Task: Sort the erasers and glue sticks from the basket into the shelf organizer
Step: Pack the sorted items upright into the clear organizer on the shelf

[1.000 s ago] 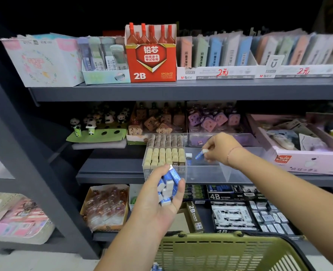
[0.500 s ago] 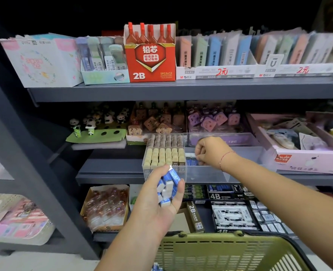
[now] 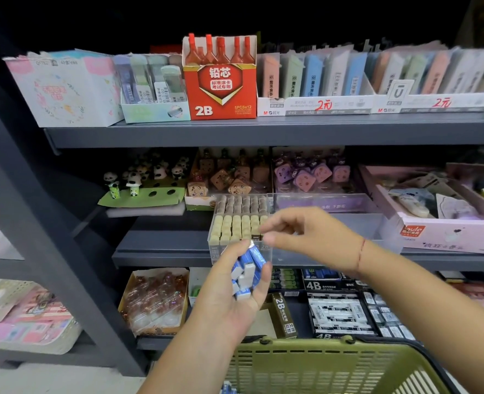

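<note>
My left hand (image 3: 226, 297) is raised in front of the shelves and grips a bunch of blue-and-white erasers (image 3: 247, 271). My right hand (image 3: 314, 237) hovers just right of and above them, holding nothing. Its thumb and forefinger tips are close to the top eraser. Behind my hands, on the middle shelf, stands the clear shelf organizer (image 3: 377, 223). Rows of beige erasers (image 3: 240, 220) fill its left compartment. My right hand hides most of the right compartment. The green basket (image 3: 320, 368) sits low in front of me.
A red 2B lead box (image 3: 220, 81) and pastel packs line the top shelf. Panda figures (image 3: 138, 180), novelty erasers and a pink tray (image 3: 448, 231) share the middle shelf. Boxes of 2B and 4B erasers (image 3: 334, 308) fill the bottom shelf.
My right hand carried one blue eraser into the organizer's right compartment, let it go, and has drawn back empty to the bunch in my left hand. My left hand stayed put.
</note>
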A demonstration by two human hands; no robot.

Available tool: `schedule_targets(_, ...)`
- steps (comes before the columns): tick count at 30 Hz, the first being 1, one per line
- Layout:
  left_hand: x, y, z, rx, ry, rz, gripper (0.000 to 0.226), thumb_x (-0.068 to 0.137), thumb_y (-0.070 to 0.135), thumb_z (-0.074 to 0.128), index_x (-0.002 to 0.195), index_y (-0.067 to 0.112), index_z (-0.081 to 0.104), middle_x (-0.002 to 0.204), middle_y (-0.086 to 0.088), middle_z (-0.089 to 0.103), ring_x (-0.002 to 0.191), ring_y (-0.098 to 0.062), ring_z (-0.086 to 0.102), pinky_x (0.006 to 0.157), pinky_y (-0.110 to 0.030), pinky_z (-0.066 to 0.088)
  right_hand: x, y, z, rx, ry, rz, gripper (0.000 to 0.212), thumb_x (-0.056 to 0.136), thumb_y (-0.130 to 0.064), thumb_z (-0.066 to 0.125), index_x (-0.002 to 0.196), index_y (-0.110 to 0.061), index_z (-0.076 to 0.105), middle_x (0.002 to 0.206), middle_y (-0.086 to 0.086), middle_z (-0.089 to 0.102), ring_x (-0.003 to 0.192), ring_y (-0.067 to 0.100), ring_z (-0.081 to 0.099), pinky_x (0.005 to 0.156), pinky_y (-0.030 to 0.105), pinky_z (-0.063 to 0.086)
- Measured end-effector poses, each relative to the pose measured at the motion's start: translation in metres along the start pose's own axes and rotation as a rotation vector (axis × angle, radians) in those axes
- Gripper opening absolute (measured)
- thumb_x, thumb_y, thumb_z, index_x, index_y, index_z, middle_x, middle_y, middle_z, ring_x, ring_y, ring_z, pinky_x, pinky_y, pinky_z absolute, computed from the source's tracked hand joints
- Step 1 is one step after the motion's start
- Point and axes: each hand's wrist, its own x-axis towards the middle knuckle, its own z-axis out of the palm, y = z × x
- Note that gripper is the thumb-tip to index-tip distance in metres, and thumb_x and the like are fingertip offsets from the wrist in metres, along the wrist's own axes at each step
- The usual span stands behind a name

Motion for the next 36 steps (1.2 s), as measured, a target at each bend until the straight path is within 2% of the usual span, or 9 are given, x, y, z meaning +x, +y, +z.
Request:
schedule_targets(4, 0.002, -0.003, -0.003, 0.058, -0.102, -0.009, 0.040, 0.068, 0.015, 0.075, 0.106, 0.004, 0.072, 0.108, -0.015, 0.069, 0.090, -0.023, 0.062, 0.049, -0.023, 0.055, -0.012, -0.001, 0.013, 0.186, -0.113, 0.024, 0.023, 0.080, -0.014, 0.074, 0.102, -0.014, 0.068, 0.076, -0.001, 0.063, 0.067, 0.007, 0.059, 0.065, 0.016, 0.048)
schedule_targets(8, 0.000, -0.007, -0.003, 0.119, -0.126, -0.012, 0.033, 0.068, 0.017, 0.075, 0.097, 0.002, 0.074, 0.096, -0.016, 0.070, 0.087, -0.024, 0.062, 0.051, -0.024, 0.056, -0.013, 0.001, 0.007, 0.263, -0.116, 0.032, 0.023, 0.077, 0.001, 0.074, 0.097, -0.002, 0.064, 0.075, 0.006, 0.062, 0.063, 0.012, 0.056, 0.060, 0.017, 0.049)
schedule_targets(10, -0.001, -0.007, -0.002, 0.106, -0.130, -0.016, 0.037, 0.065, 0.016, 0.076, 0.098, 0.002, 0.070, 0.092, -0.016, 0.069, 0.082, -0.024, 0.062, 0.051, -0.025, 0.057, -0.015, 0.001, 0.004, 0.327, -0.131, 0.030, 0.023, 0.076, 0.004, 0.074, 0.094, -0.005, 0.063, 0.078, 0.004, 0.064, 0.064, 0.014, 0.057, 0.061, 0.019, 0.051)
schedule_targets(14, -0.001, -0.003, 0.000, 0.055, -0.079, -0.033, 0.032, 0.062, 0.016, 0.078, 0.089, 0.001, 0.067, 0.097, -0.019, 0.062, 0.086, -0.027, 0.061, 0.051, -0.026, 0.057, -0.012, 0.006, -0.014, 0.415, 0.015, 0.068, 0.027, 0.077, 0.002, 0.073, 0.099, -0.007, 0.061, 0.072, 0.006, 0.065, 0.057, 0.014, 0.061, 0.051, 0.021, 0.049)
schedule_targets(16, -0.001, -0.003, 0.000, 0.046, -0.059, -0.042, 0.031, 0.062, 0.016, 0.078, 0.087, 0.001, 0.067, 0.095, -0.018, 0.059, 0.091, -0.027, 0.059, 0.051, -0.026, 0.058, -0.005, 0.012, -0.028, 0.310, 0.161, 0.081, 0.017, 0.078, 0.002, 0.071, 0.092, -0.003, 0.062, 0.065, 0.006, 0.065, 0.054, 0.015, 0.061, 0.052, 0.023, 0.052)
schedule_targets(19, 0.001, -0.003, -0.003, 0.049, -0.039, -0.046, 0.036, 0.061, 0.016, 0.079, 0.091, 0.001, 0.068, 0.094, -0.018, 0.060, 0.091, -0.027, 0.060, 0.052, -0.027, 0.058, 0.013, 0.029, -0.046, -0.118, 0.336, 0.107, 0.014, 0.077, -0.004, 0.076, 0.075, -0.007, 0.062, 0.062, 0.005, 0.064, 0.050, 0.014, 0.061, 0.052, 0.023, 0.053)
schedule_targets(24, 0.003, -0.003, -0.003, 0.056, -0.008, -0.045, 0.042, 0.060, 0.016, 0.080, 0.098, 0.001, 0.068, 0.093, -0.018, 0.062, 0.087, -0.028, 0.062, 0.052, -0.028, 0.058, 0.041, 0.052, -0.051, -0.754, 0.145, 0.132, 0.002, 0.084, -0.016, 0.069, 0.085, -0.015, 0.069, 0.079, 0.003, 0.071, 0.076, 0.018, 0.066, 0.079, 0.029, 0.052)
schedule_targets(29, 0.003, -0.001, -0.003, 0.050, 0.010, -0.043, 0.051, 0.057, 0.015, 0.081, 0.104, 0.001, 0.068, 0.091, -0.019, 0.063, 0.081, -0.028, 0.063, 0.049, -0.028, 0.057, 0.056, 0.067, -0.036, -0.899, 0.068, 0.115, 0.007, 0.083, -0.022, 0.069, 0.087, -0.018, 0.064, 0.089, 0.000, 0.069, 0.088, 0.020, 0.062, 0.079, 0.031, 0.050)
schedule_targets(36, 0.004, -0.002, -0.003, 0.047, 0.014, -0.034, 0.053, 0.061, 0.015, 0.080, 0.110, -0.001, 0.068, 0.092, -0.019, 0.063, 0.086, -0.029, 0.063, 0.052, -0.029, 0.058, 0.061, 0.071, -0.033, -0.900, 0.030, 0.118, 0.016, 0.082, -0.023, 0.070, 0.079, -0.023, 0.054, 0.077, -0.006, 0.059, 0.079, 0.016, 0.054, 0.074, 0.031, 0.050)
